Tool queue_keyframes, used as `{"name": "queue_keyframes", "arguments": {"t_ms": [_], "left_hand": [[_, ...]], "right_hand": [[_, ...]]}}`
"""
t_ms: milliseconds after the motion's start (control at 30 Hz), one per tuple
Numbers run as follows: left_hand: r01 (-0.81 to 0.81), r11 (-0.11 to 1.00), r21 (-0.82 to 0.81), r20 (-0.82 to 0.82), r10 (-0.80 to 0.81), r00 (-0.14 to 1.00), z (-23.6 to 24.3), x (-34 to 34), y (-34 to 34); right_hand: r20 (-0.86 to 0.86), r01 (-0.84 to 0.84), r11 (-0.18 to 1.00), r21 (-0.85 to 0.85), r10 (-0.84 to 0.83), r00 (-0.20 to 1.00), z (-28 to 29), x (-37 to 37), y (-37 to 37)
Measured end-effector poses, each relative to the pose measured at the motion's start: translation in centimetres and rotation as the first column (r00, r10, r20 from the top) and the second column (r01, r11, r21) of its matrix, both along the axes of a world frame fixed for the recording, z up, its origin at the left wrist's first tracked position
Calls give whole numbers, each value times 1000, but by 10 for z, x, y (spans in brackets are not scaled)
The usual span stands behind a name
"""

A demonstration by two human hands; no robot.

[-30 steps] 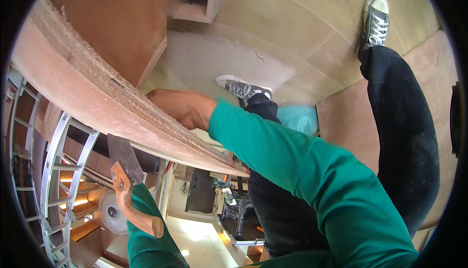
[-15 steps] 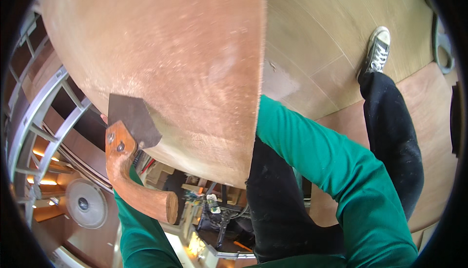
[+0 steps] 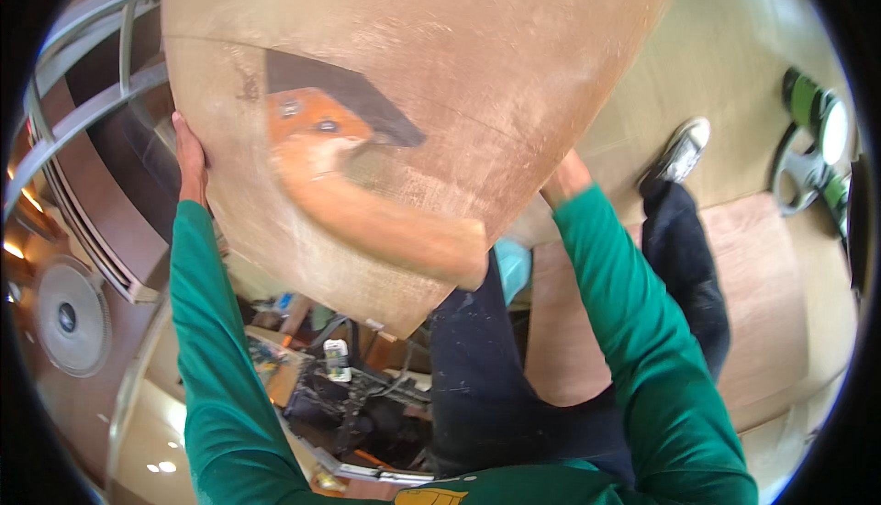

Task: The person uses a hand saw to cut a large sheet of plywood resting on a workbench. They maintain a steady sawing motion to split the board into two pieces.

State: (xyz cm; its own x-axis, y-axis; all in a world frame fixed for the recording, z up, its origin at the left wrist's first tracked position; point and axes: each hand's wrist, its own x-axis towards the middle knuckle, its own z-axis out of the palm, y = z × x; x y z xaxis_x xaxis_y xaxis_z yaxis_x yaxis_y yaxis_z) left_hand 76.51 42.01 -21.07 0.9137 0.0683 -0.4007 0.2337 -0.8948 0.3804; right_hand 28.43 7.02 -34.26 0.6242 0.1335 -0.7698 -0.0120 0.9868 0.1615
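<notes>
A large brown plywood sheet (image 3: 413,9) fills the upper middle, tilted in front of my legs. My left hand (image 3: 191,161) is closed at its left edge, partly hidden by the sheet. On the right edge my right hand (image 3: 567,179) grips the sheet, its fingers mostly out of sight behind it. A handsaw (image 3: 376,207) with a curved wooden handle rests over the sheet, touched by neither hand. Its dark blade ends along a thin line across the wood; whether it passes through a cut there, I cannot tell. The saw is blurred by motion.
A metal ladder (image 3: 92,119) stands at the left, above a round fan (image 3: 73,315). Tools and parts clutter the area below the sheet, with a pale-labelled container (image 3: 337,360). A green-and-grey tool (image 3: 808,151) lies at far right; another board (image 3: 752,294) lies beside my leg.
The plywood sheet has turned and tilted, its right edge now slanting. The saw has shifted up and right with it. Both my hands, mostly hidden before, now show at its edges.
</notes>
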Motion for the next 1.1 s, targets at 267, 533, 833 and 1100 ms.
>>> {"name": "queue_keyframes", "arguments": {"t_ms": [267,533,833,1100], "left_hand": [[198,968,157,-76,-188,979,-5,36,79],[77,994,80,-105,-68,992,33,4,38],[47,987,152,-227,-11,974,42,8,49],[110,991,77,-158,-97,983,49,-1,29]], "right_hand": [[-474,-507,62,-860,273,837,260,-6,-96],[-622,-282,-554,-783,689,373,301,148,-32],[-759,-284,-704,-651,587,284,354,114,-45],[-874,-385,-785,-486,443,198,482,-11,-87]]}}
